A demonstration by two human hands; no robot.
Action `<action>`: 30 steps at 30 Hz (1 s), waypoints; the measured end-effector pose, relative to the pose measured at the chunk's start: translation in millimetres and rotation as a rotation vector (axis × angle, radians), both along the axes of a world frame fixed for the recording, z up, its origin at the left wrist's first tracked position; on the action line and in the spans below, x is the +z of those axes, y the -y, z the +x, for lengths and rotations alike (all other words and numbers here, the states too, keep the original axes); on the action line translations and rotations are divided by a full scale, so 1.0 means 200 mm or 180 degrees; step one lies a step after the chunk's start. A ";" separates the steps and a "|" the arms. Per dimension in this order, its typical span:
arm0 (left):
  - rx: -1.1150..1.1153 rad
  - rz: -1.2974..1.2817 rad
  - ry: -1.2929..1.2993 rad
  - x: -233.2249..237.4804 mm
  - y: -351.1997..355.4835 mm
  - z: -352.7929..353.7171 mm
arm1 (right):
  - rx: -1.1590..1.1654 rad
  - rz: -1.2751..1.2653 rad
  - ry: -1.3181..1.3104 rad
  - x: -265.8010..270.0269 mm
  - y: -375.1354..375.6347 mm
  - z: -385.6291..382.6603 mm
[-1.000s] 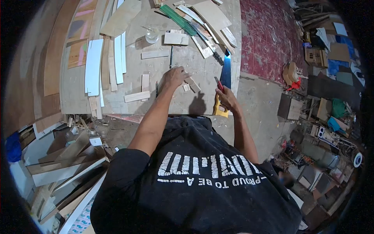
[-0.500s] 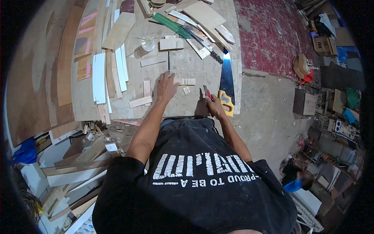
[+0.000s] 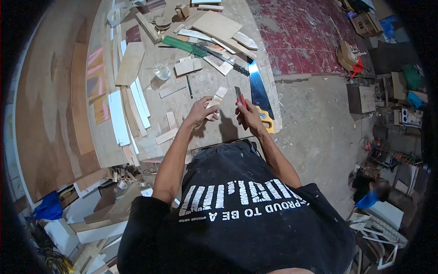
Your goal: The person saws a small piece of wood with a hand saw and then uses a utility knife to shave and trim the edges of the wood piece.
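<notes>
Raised over the workbench, my left hand grips a small pale wooden piece by its lower part. The fingers of my right hand are wrapped round a red utility knife, its dark tip pointing up and away from me. A dark pencil-like stick lies beyond my left hand, one end by a wooden block. Right of my right hand lies a handsaw with a yellow handle.
Wood strips lie left of my left hand. A clear glass jar, a green tool and a large wooden board are farther back. White strips line the left side. A person is at the lower right.
My left hand has lifted the small wooden piece off the bench. My right hand has raised the knife slightly. The camera view has shifted and turned.
</notes>
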State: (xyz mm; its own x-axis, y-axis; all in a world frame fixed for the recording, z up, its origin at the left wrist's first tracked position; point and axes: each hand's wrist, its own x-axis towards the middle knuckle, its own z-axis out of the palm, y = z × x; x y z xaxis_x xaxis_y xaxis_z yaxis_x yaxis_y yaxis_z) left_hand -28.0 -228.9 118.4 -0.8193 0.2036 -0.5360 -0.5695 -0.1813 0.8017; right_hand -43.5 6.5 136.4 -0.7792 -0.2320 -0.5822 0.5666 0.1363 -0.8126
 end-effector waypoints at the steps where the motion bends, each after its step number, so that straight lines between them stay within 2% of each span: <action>1: 0.0094 0.0304 -0.0014 0.04 -0.01 0.02 | -0.0076 -0.0418 -0.0051 0.03 0.01 -0.03; 2: 0.0089 0.0271 -0.0040 0.08 -0.01 0.03 | -0.0138 -0.0838 -0.0102 0.07 0.03 -0.05; 4: 0.0394 0.0656 0.0088 0.23 -0.03 0.05 | -0.0001 -0.0900 -0.0269 0.19 0.03 -0.08; 6: 0.0444 0.0604 -0.0035 0.31 -0.04 0.07 | 0.0612 -0.0492 -0.0436 0.30 0.02 -0.10; 9: 0.0451 0.0131 -0.0593 0.38 -0.02 0.08 | 0.0940 -0.0215 -0.0855 0.34 0.04 -0.08; 12: 0.0574 0.0094 -0.0677 0.43 -0.02 0.08 | 0.1280 -0.0030 -0.1078 0.38 0.05 -0.06; 15: 0.0654 0.0169 -0.0733 0.52 -0.02 0.09 | 0.1293 0.0511 -0.2162 0.41 0.09 -0.05; 16: 0.0685 0.0198 -0.0753 0.55 -0.02 0.09 | 0.1323 0.0507 -0.2189 0.42 0.12 -0.06; 18: 0.0771 0.0364 -0.0808 0.62 -0.03 0.10 | 0.1302 0.0725 -0.3452 0.46 0.16 -0.06; 19: 0.0824 0.0529 -0.0848 0.64 -0.03 0.10 | 0.1532 0.1017 -0.3090 0.51 0.16 -0.05; 25: 0.0818 0.0818 -0.0792 0.70 -0.01 0.12 | 0.1505 0.1060 -0.3158 0.59 0.21 -0.07; 30: 0.0964 0.0749 -0.0802 0.71 -0.03 0.12 | 0.1401 0.1088 -0.3337 0.59 0.23 -0.05</action>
